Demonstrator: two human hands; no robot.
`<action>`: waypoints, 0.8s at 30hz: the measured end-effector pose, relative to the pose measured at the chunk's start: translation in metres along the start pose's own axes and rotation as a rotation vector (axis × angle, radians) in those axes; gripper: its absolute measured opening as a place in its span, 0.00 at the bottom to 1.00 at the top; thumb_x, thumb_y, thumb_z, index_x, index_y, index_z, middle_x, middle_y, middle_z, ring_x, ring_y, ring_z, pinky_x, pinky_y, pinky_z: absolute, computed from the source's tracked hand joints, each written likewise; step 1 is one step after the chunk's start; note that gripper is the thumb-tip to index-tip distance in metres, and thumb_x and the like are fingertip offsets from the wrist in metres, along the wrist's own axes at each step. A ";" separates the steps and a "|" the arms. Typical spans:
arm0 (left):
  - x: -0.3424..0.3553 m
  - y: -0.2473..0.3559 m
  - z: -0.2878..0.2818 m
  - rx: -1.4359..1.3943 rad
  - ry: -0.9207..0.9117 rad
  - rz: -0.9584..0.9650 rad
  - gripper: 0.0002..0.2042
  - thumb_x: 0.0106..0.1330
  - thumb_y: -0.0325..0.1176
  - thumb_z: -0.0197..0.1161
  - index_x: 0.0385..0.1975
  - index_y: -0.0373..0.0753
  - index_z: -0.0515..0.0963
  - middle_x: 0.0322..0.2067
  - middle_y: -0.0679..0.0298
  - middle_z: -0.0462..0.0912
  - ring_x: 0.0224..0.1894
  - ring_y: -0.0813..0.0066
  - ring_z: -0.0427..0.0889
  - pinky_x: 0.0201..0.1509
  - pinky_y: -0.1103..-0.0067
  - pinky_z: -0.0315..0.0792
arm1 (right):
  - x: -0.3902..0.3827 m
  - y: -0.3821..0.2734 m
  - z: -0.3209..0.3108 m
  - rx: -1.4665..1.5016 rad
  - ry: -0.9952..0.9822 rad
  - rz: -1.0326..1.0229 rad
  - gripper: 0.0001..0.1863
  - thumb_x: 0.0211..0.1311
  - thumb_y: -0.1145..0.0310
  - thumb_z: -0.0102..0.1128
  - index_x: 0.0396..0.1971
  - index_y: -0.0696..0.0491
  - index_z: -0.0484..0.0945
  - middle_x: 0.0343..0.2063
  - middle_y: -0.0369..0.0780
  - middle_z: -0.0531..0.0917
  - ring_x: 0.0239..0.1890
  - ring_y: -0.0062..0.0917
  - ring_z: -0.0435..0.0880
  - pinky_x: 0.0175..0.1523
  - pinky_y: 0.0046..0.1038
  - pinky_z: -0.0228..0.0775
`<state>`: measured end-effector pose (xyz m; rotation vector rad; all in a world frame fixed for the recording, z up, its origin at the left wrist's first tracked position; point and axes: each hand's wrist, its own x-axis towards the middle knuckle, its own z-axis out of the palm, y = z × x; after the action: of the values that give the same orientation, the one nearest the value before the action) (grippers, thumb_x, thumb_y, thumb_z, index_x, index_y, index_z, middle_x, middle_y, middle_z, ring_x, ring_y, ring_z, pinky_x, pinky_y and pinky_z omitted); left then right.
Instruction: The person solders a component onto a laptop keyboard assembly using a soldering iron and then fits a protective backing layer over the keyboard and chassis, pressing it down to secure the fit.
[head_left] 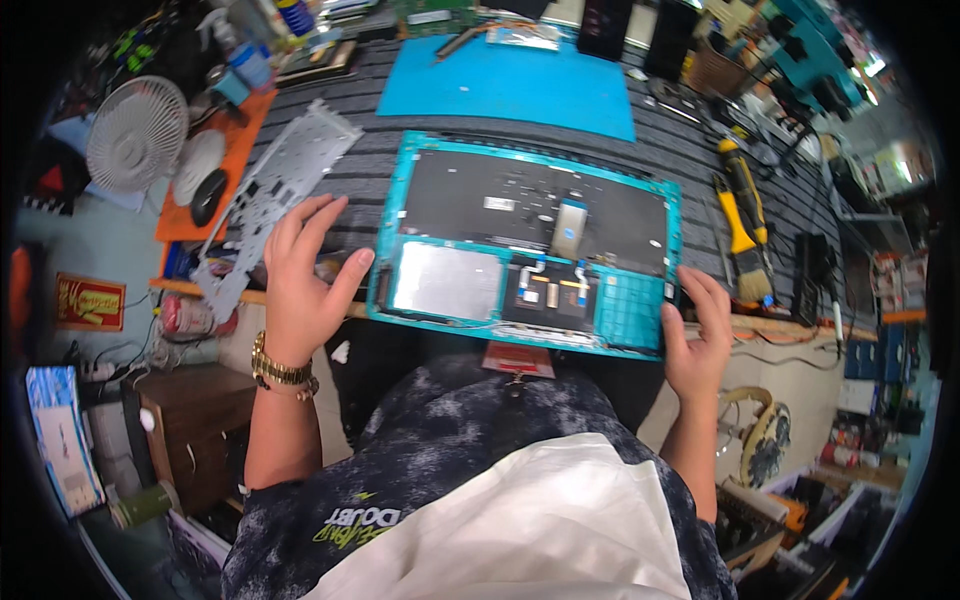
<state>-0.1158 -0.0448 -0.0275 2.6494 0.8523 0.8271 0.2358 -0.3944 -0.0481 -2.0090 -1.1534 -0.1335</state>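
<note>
At the near side of the dark striped surface [365, 170], a teal laptop shell [525, 225] lies inside-up, seemingly part-stripped: dark backing fitted, no main board visible. A perforated metal plate [288, 155] lies separate, left. The left hand's fingers [292, 226] are spread, released; the right hand's [704, 340] seem to grasp the shell's right edge. Whether the ribbon cable [569, 228] is connected, I cannot tell.

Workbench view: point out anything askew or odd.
The perforated metal plate lies slanted on the workbench, its lower end apparently jutting past the front edge, so it looks poorly supported. No plain damage shows on the teal laptop top case.
</note>
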 end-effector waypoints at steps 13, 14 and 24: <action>0.046 -0.154 -0.100 0.247 -0.469 -0.238 0.65 0.57 0.50 0.92 0.93 0.40 0.58 0.86 0.37 0.67 0.89 0.41 0.66 0.89 0.59 0.67 | -0.004 0.014 0.008 -0.057 -0.023 -0.045 0.27 0.74 0.72 0.74 0.71 0.58 0.87 0.69 0.48 0.86 0.71 0.44 0.81 0.78 0.44 0.69; 0.049 -0.157 -0.101 0.229 -0.550 -0.256 0.68 0.54 0.51 0.94 0.93 0.40 0.56 0.87 0.36 0.65 0.90 0.41 0.64 0.89 0.59 0.66 | -0.004 0.013 0.009 -0.059 -0.023 -0.037 0.27 0.75 0.72 0.74 0.71 0.58 0.87 0.69 0.48 0.86 0.71 0.44 0.81 0.78 0.44 0.69; 0.044 -0.151 -0.096 0.374 -0.530 -0.255 0.69 0.50 0.55 0.93 0.94 0.48 0.57 0.70 0.39 0.76 0.74 0.34 0.77 0.83 0.54 0.72 | -0.005 0.017 0.008 -0.063 -0.015 -0.072 0.25 0.75 0.71 0.74 0.70 0.58 0.88 0.69 0.49 0.86 0.71 0.45 0.81 0.77 0.45 0.69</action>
<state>-0.2117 0.1075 0.0122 2.7613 1.2373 -0.1141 0.2439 -0.3963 -0.0658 -2.0274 -1.2458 -0.1941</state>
